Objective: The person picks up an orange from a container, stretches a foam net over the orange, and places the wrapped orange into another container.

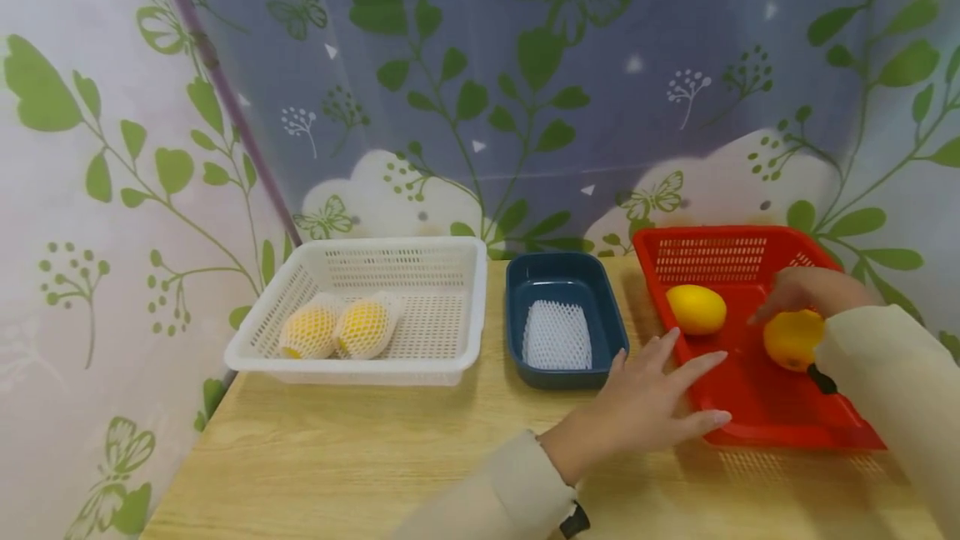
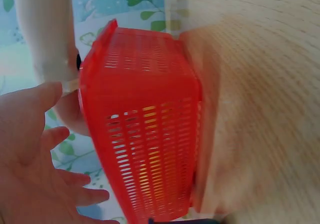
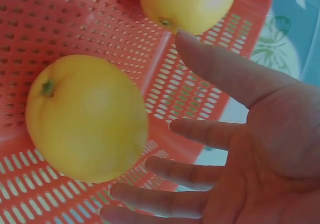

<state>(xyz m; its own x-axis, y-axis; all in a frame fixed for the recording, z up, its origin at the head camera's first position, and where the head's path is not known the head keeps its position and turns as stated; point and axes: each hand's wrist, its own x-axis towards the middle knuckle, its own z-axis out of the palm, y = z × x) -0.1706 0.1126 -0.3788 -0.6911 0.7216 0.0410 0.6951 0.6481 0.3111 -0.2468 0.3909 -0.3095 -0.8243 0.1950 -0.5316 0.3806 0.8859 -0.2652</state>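
Lying in the red basket [image 1: 750, 407], a nearly round citrus fruit [image 3: 87, 119] is pointing its stem end toward the right-wrist view's upper left; the right hand [image 3: 267, 146] is hovering alongside, the left hand [image 1: 637, 405] near the basket's side, fingers spread.

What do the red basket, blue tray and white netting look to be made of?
Red basket: most likely moulded plastic with a slight sheen, judging by its even colour and regular slots through the walls.
Blue tray: smooth and somewhat glossy, with faint highlights; plastic or glazed ceramic, the look leaves it open.
White netting: probably soft foam, matte, given its open mesh.
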